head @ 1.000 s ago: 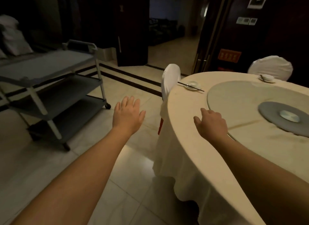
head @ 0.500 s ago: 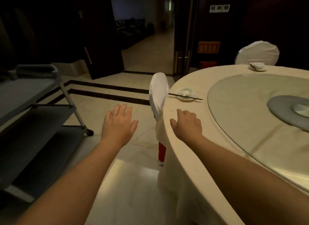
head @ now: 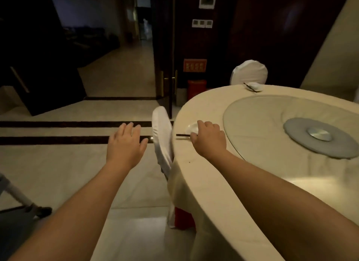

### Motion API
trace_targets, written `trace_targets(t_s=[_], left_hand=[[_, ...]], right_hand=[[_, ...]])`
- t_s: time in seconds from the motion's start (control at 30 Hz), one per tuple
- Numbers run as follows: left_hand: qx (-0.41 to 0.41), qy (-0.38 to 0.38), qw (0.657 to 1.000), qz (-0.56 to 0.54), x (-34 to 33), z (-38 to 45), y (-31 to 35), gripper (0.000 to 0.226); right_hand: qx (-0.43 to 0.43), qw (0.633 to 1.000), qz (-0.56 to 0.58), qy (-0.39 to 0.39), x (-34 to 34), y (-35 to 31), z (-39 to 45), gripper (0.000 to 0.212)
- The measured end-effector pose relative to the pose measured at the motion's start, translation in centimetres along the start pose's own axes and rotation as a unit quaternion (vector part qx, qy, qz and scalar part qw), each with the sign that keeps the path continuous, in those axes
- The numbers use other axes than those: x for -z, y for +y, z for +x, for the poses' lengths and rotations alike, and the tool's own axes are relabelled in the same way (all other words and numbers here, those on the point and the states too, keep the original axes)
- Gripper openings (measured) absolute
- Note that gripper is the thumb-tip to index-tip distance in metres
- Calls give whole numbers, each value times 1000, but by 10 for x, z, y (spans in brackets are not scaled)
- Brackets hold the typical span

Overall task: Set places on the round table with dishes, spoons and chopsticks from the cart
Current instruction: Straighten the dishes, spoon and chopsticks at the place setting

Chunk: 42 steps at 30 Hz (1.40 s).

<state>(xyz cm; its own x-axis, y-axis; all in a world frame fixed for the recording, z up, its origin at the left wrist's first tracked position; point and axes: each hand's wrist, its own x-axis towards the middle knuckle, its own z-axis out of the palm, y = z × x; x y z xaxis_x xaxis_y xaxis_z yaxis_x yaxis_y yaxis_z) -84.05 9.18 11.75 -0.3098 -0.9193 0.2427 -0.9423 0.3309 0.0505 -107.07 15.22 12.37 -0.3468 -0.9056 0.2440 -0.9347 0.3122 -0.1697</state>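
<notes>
Right hand [head: 208, 138] is over the near place setting on the round table with cream tablecloth [head: 223, 192], fingers curled down, thumb and fingertips on the dark thin chopsticks [head: 182, 135]; looks like a pinch, but the contact point is hidden under the hand. Chopsticks are a dark, slim pair, long axis roughly left-right across the view, free end pointing left toward the table edge, far end hidden by the hand. Small white shallow dish [head: 192, 127] sits just behind them, partly covered by the fingers; can't tell whether a spoon is in it. Left hand [head: 126, 144] hangs over the floor left of the table, fingers straight and slightly spread, holding nothing. Second setting at the far edge: small white dish [head: 254, 86] with dark chopsticks [head: 249, 87] lying diagonally across it, in front of a white-covered chair [head: 249, 71]. Another white-covered chair [head: 162, 138] stands against the table edge between the hands. Round glass turntable [head: 262, 124] with grey disc and metal hub [head: 319, 134] sits mid-table. Grey cart [head: 17, 194] only shows a leg and caster at lower left. Orange-red wall plaque [head: 195, 65] has characters, unreadable; no legible brands.
</notes>
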Motion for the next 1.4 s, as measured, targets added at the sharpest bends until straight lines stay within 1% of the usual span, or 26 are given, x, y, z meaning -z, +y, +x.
trace_targets(t_s=[0.07,0.17,0.3,0.43,0.5,0.63,0.77,0.87,0.93,1.0,1.1,1.17,1.23,1.33,1.37,1.4], left_hand=[[-32,-1,999,-8,-2,45,-14,60],[-91,35,995,-20,-3,110,-22,58],[-158,46,985,-58,-19,175,-14,60],[-226,44,972,-41,-52,229,-8,59],[-258,45,965,-19,-68,263,-8,59],[-269,26,962,-31,-94,336,2,55],[-302,16,953,-34,-113,400,21,58],[-327,19,943,-64,-125,436,40,57],[-355,7,931,-88,-136,456,56,58],[-384,-12,918,-103,-150,474,70,59],[-447,-26,888,-106,-169,497,85,61],[-482,-42,867,-121,-180,514,92,61],[-509,-62,848,-134,-189,530,95,61],[-524,-89,833,-157,-201,546,99,60],[-517,-116,831,-168,-205,549,101,59],[-503,-159,829,-186,-210,550,105,58]], right_hand=[[-44,999,-8,-2,-4,-11,21,42],[-97,995,-13,13,-10,-24,53,42],[-135,990,-44,8,-24,-33,92,39],[-196,979,-29,47,-47,-29,151,37],[-211,975,-25,56,-63,-24,182,36],[-268,963,13,37,-95,-7,239,38],[-330,943,22,32,-115,11,273,39],[-353,935,-18,37,-121,24,288,40],[-373,926,-41,50,-120,33,297,39],[-406,911,-59,53,-117,40,303,38],[-460,880,-98,67,-115,43,307,39],[-508,850,-113,80,-114,36,308,39],[-560,818,-103,86,-116,21,306,41],[-607,783,-100,91,-123,-4,302,45],[-623,771,-97,93,-127,-13,299,46],[-640,756,-94,97,-133,-20,295,47]])
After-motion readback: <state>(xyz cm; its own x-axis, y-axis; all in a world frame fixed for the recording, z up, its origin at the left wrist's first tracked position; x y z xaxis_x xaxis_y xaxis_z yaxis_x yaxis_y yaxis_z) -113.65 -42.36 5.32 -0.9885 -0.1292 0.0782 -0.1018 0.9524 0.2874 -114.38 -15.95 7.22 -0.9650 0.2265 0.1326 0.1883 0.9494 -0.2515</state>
